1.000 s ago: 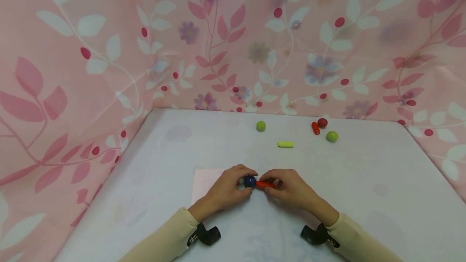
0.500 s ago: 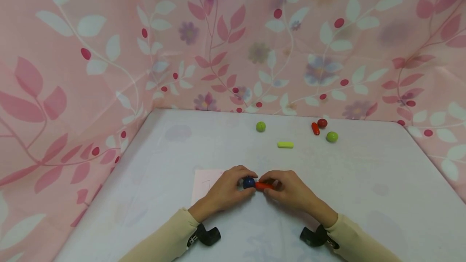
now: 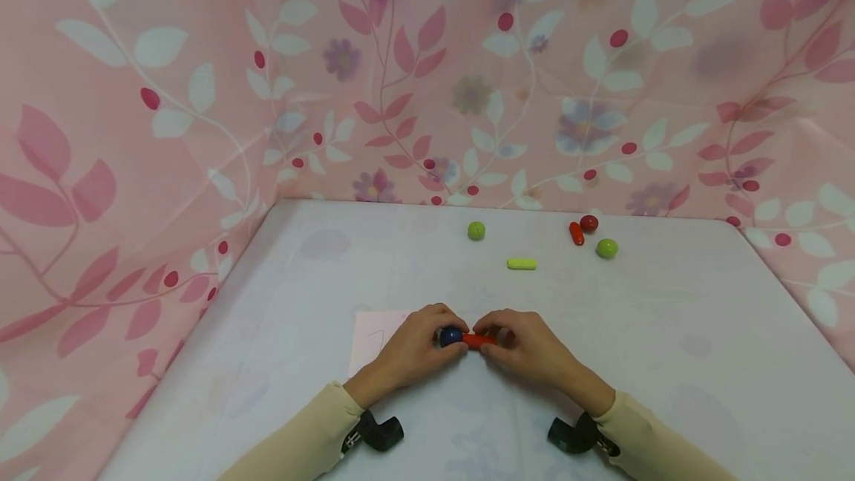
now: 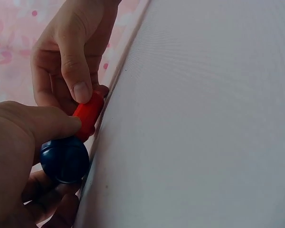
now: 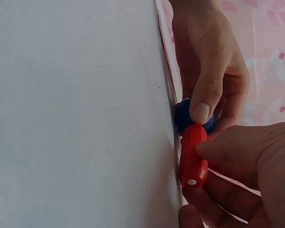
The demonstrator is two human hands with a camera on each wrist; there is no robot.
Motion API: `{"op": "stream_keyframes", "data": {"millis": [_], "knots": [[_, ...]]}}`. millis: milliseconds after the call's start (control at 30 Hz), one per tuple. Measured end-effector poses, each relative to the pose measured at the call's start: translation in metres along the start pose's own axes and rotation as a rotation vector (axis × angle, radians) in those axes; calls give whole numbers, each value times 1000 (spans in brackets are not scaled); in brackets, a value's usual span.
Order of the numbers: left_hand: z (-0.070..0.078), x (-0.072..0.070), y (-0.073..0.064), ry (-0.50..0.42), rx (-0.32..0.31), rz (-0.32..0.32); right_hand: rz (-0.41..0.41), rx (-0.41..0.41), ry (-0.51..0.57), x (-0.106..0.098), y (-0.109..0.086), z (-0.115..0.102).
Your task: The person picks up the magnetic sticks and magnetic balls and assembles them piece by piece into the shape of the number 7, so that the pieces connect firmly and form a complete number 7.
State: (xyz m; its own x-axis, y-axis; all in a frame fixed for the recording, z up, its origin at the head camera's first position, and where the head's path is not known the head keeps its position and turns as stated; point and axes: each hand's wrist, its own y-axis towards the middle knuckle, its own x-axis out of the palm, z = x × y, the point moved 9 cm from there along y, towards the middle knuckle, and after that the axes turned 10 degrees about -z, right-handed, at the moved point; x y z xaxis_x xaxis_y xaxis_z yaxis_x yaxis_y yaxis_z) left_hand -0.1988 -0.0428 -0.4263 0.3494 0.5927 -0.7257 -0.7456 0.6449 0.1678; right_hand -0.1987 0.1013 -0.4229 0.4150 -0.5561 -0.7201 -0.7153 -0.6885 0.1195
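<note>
My left hand (image 3: pixel 417 340) holds a dark blue ball (image 4: pixel 65 160), its thumb across the near side and its fingers curled behind. A short red ridged rod (image 5: pixel 194 156) meets the ball end to end. My right hand (image 3: pixel 531 347) pinches that rod between thumb and fingers. In the right wrist view, a small pale disc (image 5: pixel 192 182) shows in the rod's free end. Both pieces are low over the white table, and the fingers partly cover them.
Toward the back lie a green ball (image 3: pixel 476 231), a yellow-green rod (image 3: pixel 522 264), a red rod (image 3: pixel 577 234), a dark red ball (image 3: pixel 589 223) and another green ball (image 3: pixel 606 249). A pink paper (image 3: pixel 369 336) lies partly under my left hand. Flowered pink cloth (image 3: pixel 427 80) hangs behind the table.
The blue ball and red rod have slid slightly left, deeper into my left hand, with the right hand following. The whole head view has shifted a little too.
</note>
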Motion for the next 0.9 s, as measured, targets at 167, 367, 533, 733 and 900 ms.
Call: {"op": "stream_keyframes", "data": {"millis": [167, 367, 533, 733, 900], "knots": [[-1, -1, 0, -15, 11, 18, 0, 5, 13, -2, -1, 2], [-3, -2, 0, -33, 10, 24, 0, 10, 19, -4, -1, 5], [-9, -4, 0, -41, -21, 19, 1, 21, 4, -6, -2, 7], [-14, -7, 0, -88, -40, 8, 6, 38, 3, -7, -2, 8], [-16, -7, -1, -123, -48, 8, 11, 59, 17, -9, -3, 10]]}}
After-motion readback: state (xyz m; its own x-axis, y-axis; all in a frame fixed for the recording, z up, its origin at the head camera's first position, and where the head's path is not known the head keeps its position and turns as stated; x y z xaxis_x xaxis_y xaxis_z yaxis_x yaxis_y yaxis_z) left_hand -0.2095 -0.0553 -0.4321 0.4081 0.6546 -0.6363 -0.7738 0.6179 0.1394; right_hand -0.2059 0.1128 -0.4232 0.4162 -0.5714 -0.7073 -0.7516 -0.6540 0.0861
